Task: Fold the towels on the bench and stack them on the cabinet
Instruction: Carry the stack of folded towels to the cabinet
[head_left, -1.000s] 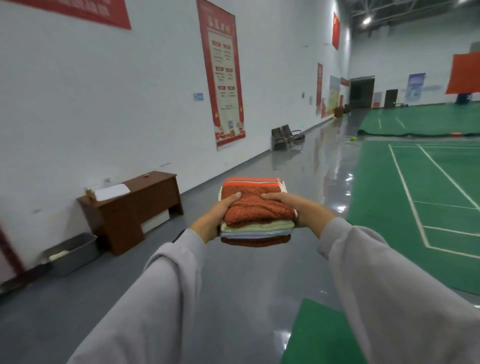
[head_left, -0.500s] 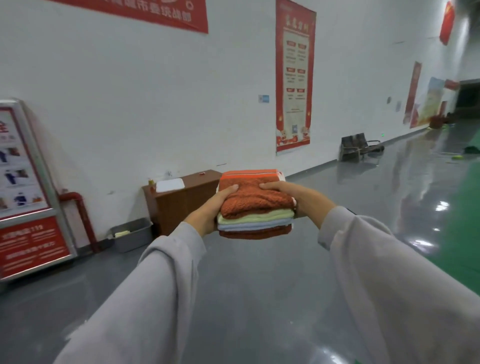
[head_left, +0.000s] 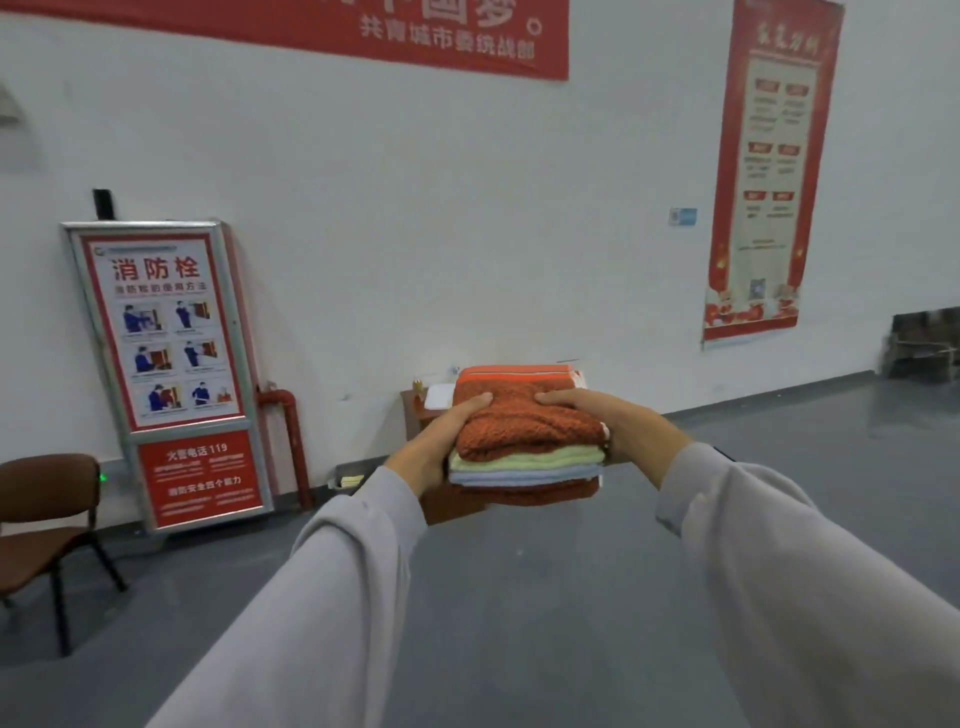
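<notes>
I carry a stack of folded towels (head_left: 527, 434) at chest height in front of me: rust-orange on top, then pale green, light blue and another rust one underneath. My left hand (head_left: 441, 444) grips the stack's left side with the thumb on top. My right hand (head_left: 610, 421) grips the right side the same way. The brown wooden cabinet (head_left: 413, 410) stands against the white wall straight ahead, mostly hidden behind the stack; a white pad (head_left: 440, 397) lies on its top.
A fire hydrant box with a red poster (head_left: 171, 374) and a red pipe (head_left: 288, 441) stand left of the cabinet. A brown chair (head_left: 47, 525) sits at far left. A grey bin (head_left: 350, 478) lies on the grey floor by the cabinet. Seats (head_left: 922, 345) at far right.
The view has swung left, away from the green court. The cabinet now lies straight ahead behind the stack. Both hands keep the same hold on the towels.
</notes>
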